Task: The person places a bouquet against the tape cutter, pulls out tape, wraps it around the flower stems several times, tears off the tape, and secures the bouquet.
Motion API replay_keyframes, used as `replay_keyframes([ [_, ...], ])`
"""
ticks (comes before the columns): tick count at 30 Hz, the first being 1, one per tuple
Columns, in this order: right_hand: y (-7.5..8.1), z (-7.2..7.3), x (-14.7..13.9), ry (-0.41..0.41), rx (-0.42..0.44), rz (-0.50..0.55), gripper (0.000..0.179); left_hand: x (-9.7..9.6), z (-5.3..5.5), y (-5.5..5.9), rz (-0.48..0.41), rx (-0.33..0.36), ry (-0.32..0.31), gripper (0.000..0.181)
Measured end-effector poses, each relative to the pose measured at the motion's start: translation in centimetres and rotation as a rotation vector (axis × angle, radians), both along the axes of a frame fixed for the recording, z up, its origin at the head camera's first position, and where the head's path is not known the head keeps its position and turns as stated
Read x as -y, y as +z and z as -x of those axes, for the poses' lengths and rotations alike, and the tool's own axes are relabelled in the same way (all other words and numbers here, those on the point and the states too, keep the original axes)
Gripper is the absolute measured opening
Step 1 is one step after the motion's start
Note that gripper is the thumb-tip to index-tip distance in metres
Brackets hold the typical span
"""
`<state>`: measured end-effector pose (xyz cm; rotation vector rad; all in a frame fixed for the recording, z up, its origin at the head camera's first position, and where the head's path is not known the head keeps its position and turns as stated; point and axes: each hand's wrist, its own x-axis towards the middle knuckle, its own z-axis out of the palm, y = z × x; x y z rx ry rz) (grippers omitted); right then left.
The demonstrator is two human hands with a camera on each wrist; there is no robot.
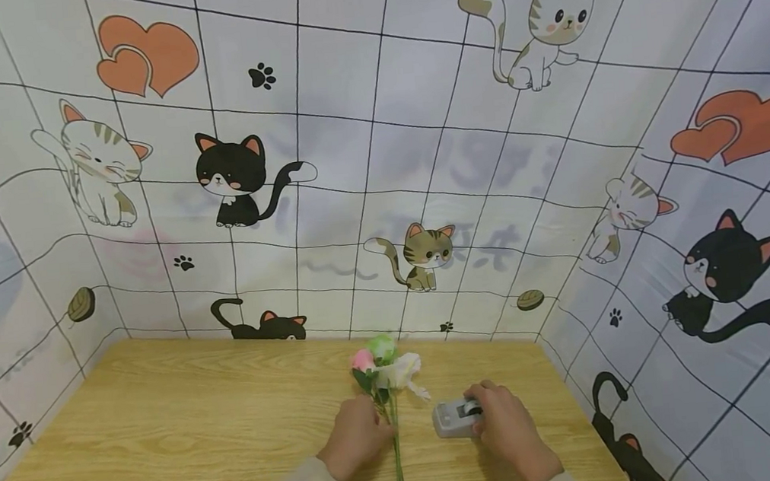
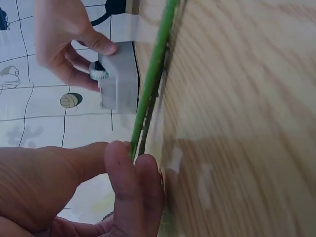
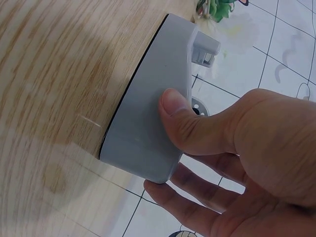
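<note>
My left hand pinches the green stems of a small bunch of artificial flowers just below the blooms. A pink bud, a green bloom and a white flower top the bunch, which points away from me. In the left wrist view, thumb and fingertips close round the stems near the wood. To the right, my right hand grips a grey tape dispenser on the table. Seen from the right wrist, the thumb presses the side of the dispenser, with fingers round its back end.
Both hands work over a light wooden table. A white cloth printed with cats, hearts and grid lines hangs behind it and along both sides. The table's back edge lies just beyond the blooms.
</note>
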<state>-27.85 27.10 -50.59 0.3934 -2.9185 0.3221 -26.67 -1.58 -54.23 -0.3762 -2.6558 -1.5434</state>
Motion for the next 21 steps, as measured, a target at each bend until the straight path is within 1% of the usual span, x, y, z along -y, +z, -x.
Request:
replay_keyframes([
  [4, 0.0, 0.0, -0.2, 0.000, 0.001, 0.010, 0.054, -0.9, -0.3, 0.2, 0.000, 0.050, 0.006, 0.063],
  [7, 0.0, 0.0, -0.3, 0.005, -0.002, 0.018, 0.054, -1.4, -0.4, 0.2, -0.009, 0.058, 0.022, 0.059],
  [10, 0.1, -0.1, -0.2, 0.004, -0.009, 0.015, 0.053, -1.9, -0.5, 0.2, 0.005, 0.052, 0.029, 0.054],
  [13, 0.2, -0.1, -0.3, -0.003, -0.018, 0.010, 0.054, -2.5, -0.5, 0.3, 0.018, 0.067, 0.028, 0.050],
  [16, 0.2, -0.2, -0.3, -0.002, -0.025, 0.008, 0.054, -3.0, -0.4, 0.3, 0.029, 0.098, 0.039, 0.051],
  [18, 0.1, -0.2, -0.2, 0.005, -0.029, 0.009, 0.054, -3.1, -0.3, 0.1, 0.042, 0.098, 0.052, 0.055],
  [20, 0.1, -0.2, -0.2, 0.007, -0.030, 0.012, 0.054, -3.1, -0.2, 0.0, 0.060, 0.087, 0.063, 0.053],
  [21, 0.0, -0.2, -0.2, 0.008, -0.031, 0.011, 0.054, -3.0, -0.1, -0.1, 0.074, 0.068, 0.068, 0.052],
])
